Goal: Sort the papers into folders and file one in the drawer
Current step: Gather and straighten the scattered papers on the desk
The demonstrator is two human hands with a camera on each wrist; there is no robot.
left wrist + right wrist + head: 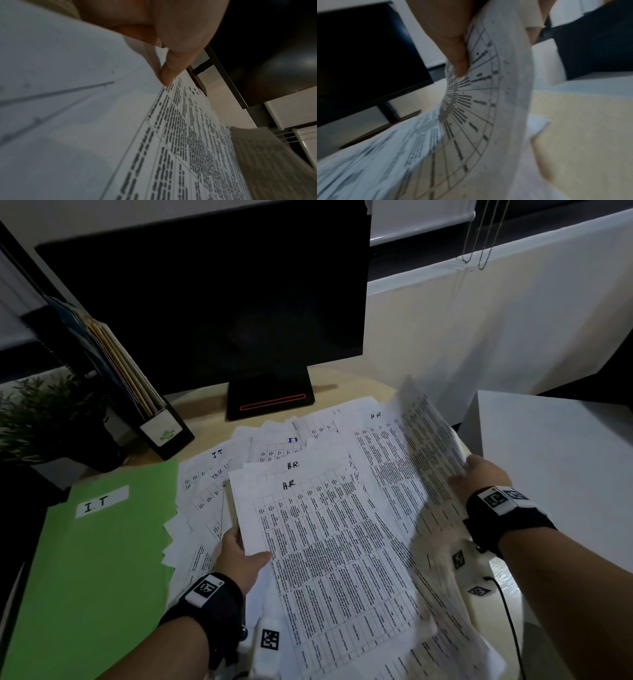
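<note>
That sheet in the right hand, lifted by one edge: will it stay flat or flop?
Likely floppy: the sheet already bows into a curve where the right hand pinches its edge. Probably very light, since a thumb-and-finger grip lifts it. It may drag or catch on the spread papers under its lower end.

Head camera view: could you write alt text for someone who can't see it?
Left hand holds an H.R sheet while right hand lifts a curled printed page over scattered papers; a green I.T folder lies left, a dark monitor behind.
</note>
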